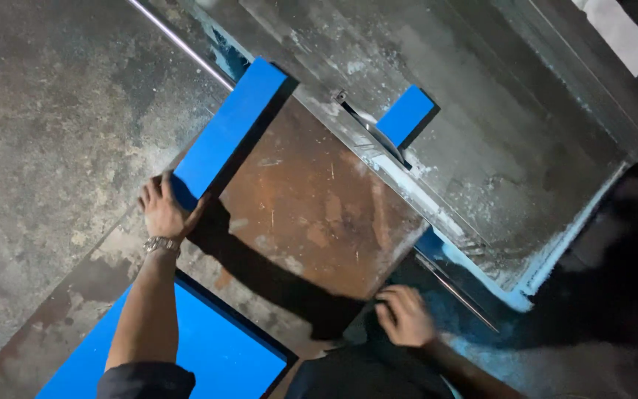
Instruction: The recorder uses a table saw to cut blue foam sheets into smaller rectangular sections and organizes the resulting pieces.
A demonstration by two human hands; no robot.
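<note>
Scuffed grey metal worktop (53, 133), dusty; rusty brown board (311, 214) flat on it, blue strip (230, 125) along board's edge.
</note>
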